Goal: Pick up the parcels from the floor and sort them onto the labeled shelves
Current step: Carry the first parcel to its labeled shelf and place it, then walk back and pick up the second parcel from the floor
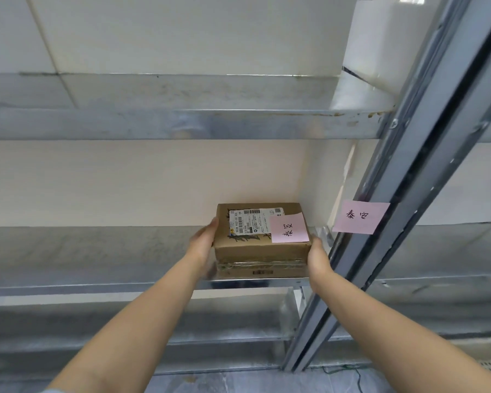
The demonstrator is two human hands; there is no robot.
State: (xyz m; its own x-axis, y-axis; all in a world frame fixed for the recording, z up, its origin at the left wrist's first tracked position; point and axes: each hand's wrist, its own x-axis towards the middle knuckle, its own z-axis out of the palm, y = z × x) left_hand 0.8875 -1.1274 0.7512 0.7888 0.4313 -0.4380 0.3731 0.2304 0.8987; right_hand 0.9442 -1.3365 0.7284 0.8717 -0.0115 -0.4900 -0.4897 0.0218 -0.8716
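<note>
Left hand (203,242) and right hand (318,258) clasp the cardboard parcel (261,239) by its sides at the shelf (97,285) edge; slide it fully in beside the matching pink label (360,217), then release

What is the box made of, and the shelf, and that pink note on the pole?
The box looks like brown cardboard: dull, with creased edges and shiny clear tape along its front. The shelf seems to be metal, probably galvanized steel, grey with a mottled, slightly reflective sheen. The pink note looks like thin matte paper with handwriting in dark ink.
</note>
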